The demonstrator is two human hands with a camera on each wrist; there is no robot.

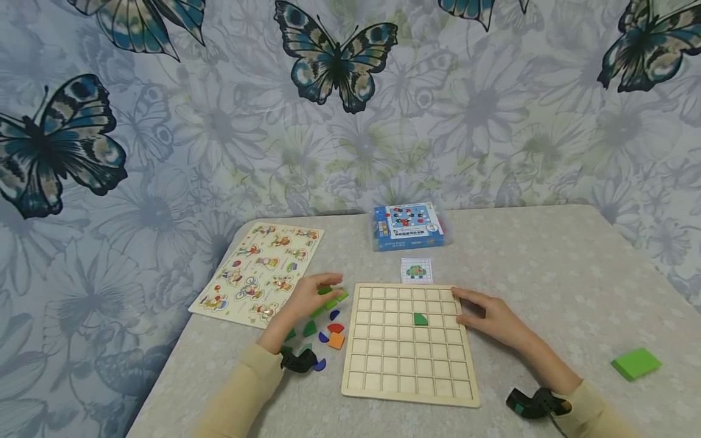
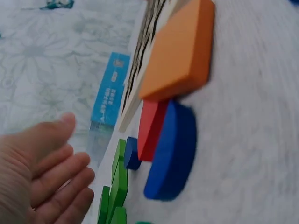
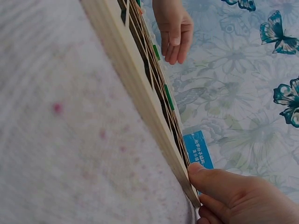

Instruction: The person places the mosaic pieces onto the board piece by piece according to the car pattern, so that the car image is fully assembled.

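Note:
My left hand (image 1: 314, 295) hovers with loosely extended fingers over several light green blocks (image 1: 331, 303) left of the board; in the left wrist view nothing is in its grasp. Below it lie blue semicircle pieces (image 1: 320, 365), a red curved piece (image 1: 336, 328), an orange square block (image 1: 336, 340) and dark green pieces (image 1: 310, 328). My right hand (image 1: 493, 319) touches the wooden grid board (image 1: 411, 399) at its upper right edge, thumb and index finger spread apart. One dark green piece with a rounded corner (image 1: 420, 319) sits in a cell of the board's upper half.
A small pattern card (image 1: 416, 271) lies at the board's far edge, with a blue box (image 1: 409, 228) behind it. To the left is an illustrated sheet (image 1: 263, 267). A bright green block (image 1: 636, 364) lies far right. The patterned wall (image 1: 361, 146) stands behind the table.

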